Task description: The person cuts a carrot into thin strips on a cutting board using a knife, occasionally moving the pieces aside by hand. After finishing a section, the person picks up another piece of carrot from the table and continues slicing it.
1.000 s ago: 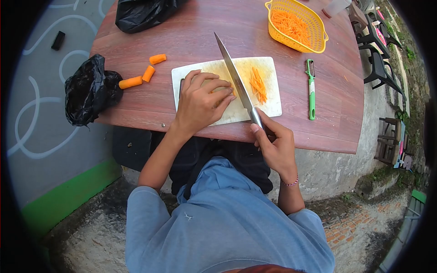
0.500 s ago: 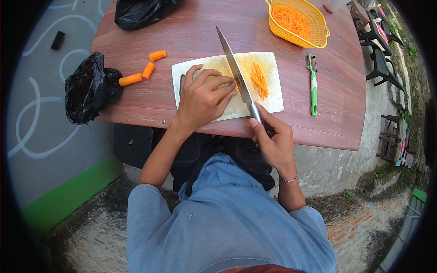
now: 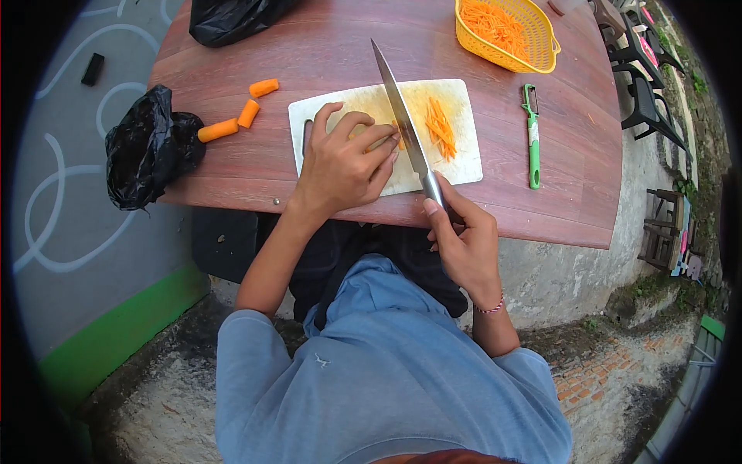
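A carrot piece [image 3: 400,144] lies on the cutting board [image 3: 465,165], mostly hidden beneath the left hand [image 3: 342,165], with only a little orange showing beside the knife [image 3: 406,120]. The left hand is arched over it with bent fingers, the fingertips close to the blade; how tightly they are closed I cannot tell. The right hand [image 3: 470,238] is wrapped around the knife handle, thumb along its near side. The blade slants across the board, its tip reaching past the far edge.

To the right of the blade, a loose bundle of carrot strips [image 3: 440,131] rests on the board (the surface there is stained yellowish). The board sits near the close edge of the worktop [image 3: 325,54], and both hands come in over that edge.

Farther right, a green and white peeler [image 3: 533,139] lies apart from the board. Beyond it, toward the far side, stands a yellow basket [image 3: 550,46] holding shredded carrot [image 3: 495,31].

To the left are three peeled carrot chunks [image 3: 249,114], the nearest one touching or just beside a crumpled black bag [image 3: 154,147] at the worktop's edge. Another black bag [image 3: 232,19] sits at the far left.
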Demonstrator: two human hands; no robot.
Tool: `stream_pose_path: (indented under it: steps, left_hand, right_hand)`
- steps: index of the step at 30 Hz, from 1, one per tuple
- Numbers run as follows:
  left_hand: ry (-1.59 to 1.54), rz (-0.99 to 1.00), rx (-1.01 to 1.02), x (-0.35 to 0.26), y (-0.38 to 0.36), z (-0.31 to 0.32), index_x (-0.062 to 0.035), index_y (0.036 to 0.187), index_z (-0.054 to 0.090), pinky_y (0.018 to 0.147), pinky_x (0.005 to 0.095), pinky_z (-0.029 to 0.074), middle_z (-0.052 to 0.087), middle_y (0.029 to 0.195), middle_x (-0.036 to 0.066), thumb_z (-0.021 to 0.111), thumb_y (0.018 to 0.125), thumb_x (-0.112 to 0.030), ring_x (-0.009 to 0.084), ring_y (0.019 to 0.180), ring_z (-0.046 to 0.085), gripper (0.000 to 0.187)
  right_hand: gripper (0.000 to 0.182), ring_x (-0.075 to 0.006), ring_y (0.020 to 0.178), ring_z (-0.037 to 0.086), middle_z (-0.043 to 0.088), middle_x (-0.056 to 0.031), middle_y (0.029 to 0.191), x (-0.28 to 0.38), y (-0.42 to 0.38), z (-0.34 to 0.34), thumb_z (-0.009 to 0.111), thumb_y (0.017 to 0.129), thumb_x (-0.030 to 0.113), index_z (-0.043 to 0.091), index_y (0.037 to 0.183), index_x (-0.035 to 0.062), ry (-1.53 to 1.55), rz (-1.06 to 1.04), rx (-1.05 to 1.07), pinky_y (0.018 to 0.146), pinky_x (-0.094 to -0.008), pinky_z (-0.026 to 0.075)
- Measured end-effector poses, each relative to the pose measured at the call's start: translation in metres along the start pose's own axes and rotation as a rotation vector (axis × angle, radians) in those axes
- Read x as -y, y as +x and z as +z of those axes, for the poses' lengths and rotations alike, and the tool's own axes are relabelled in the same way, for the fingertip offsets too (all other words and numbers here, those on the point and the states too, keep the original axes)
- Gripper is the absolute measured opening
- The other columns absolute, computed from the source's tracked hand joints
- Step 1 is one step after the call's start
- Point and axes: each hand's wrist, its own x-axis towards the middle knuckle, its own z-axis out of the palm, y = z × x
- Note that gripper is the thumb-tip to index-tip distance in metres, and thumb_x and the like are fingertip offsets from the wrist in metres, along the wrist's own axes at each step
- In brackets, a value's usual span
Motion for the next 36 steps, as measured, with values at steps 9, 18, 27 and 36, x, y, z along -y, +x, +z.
stream_pose_path:
  steps: [9,18,27,36]
  left_hand:
    - [0.021,0.044,0.003,0.0,-0.003,-0.001,-0.0097,0.105,0.086,0.113,0.0578,0.041,0.079,0.116,0.001,0.08,0.089,-0.033,0.0237,0.112,0.068,0.029]
    - [0.001,0.042,0.015,0.001,-0.003,-0.002,-0.0084,0.104,0.086,0.113,0.0585,0.041,0.079,0.117,0.002,0.078,0.086,-0.035,0.024,0.11,0.068,0.033]
    - [-0.003,0.037,0.0,0.0,-0.003,0.0,-0.0068,0.102,0.086,0.113,0.0582,0.041,0.08,0.114,0.003,0.077,0.085,-0.031,0.0232,0.108,0.069,0.031]
    - [0.001,0.032,0.042,0.0,-0.002,-0.002,-0.0097,0.108,0.086,0.116,0.0574,0.04,0.08,0.116,0.0,0.08,0.083,-0.026,0.0228,0.11,0.068,0.03]
  right_hand:
    - [0.042,-0.0125,0.074,0.065,0.078,-0.0176,0.097,0.003,-0.007,0.0,0.071,0.105,0.014,0.067,0.143,-0.0033,0.004,0.004,-0.017,0.068,-0.0307,0.054]
    - [0.04,-0.0291,0.099,0.079,0.078,-0.0257,0.112,0.004,-0.014,0.002,0.07,0.105,0.013,0.068,0.14,-0.0057,-0.009,-0.048,-0.011,0.088,-0.0363,0.058]
    - [0.043,-0.0386,0.085,0.075,0.073,-0.0239,0.097,0.014,-0.032,-0.001,0.069,0.104,0.009,0.064,0.144,-0.0058,-0.208,-0.156,0.005,0.078,-0.0432,0.057]
    - [0.041,-0.0452,0.085,0.073,0.071,-0.0257,0.095,0.015,-0.004,0.011,0.066,0.105,0.011,0.063,0.142,-0.007,-0.357,-0.318,-0.042,0.073,-0.0496,0.056]
